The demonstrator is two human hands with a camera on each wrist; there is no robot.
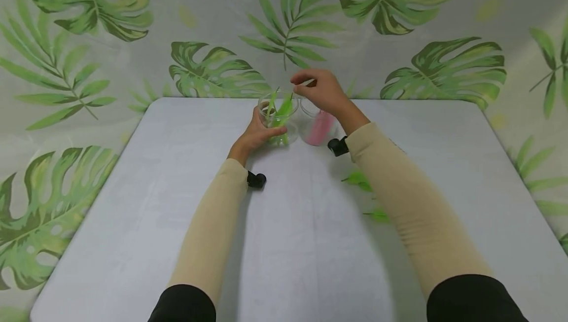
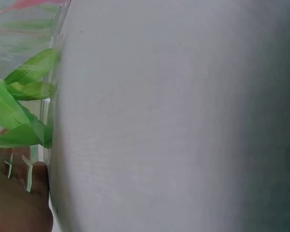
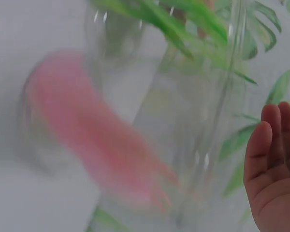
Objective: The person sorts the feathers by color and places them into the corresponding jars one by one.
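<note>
My left hand [image 1: 257,133] grips a clear glass jar [image 1: 293,132] near the table's far edge, its thumb across the front. Several green feathers [image 1: 284,107] stand in that jar, tips reaching the rim; the left wrist view shows green feathers [image 2: 26,118] through the glass. Close on its right is a second clear jar [image 1: 305,132] with pink feathers [image 1: 320,127] leaning inside. Over the two jars hovers my right hand [image 1: 324,91], fingers loosely bent. The right wrist view shows that hand [image 3: 275,169] with nothing visible in it, beside the blurred pink feathers [image 3: 87,121].
Loose green feathers [image 1: 358,180] lie on the white table [image 1: 177,203] near my right forearm, with another green feather [image 1: 378,215] partly behind the sleeve. A leaf-patterned cloth [image 1: 310,31] rises behind the table's far edge.
</note>
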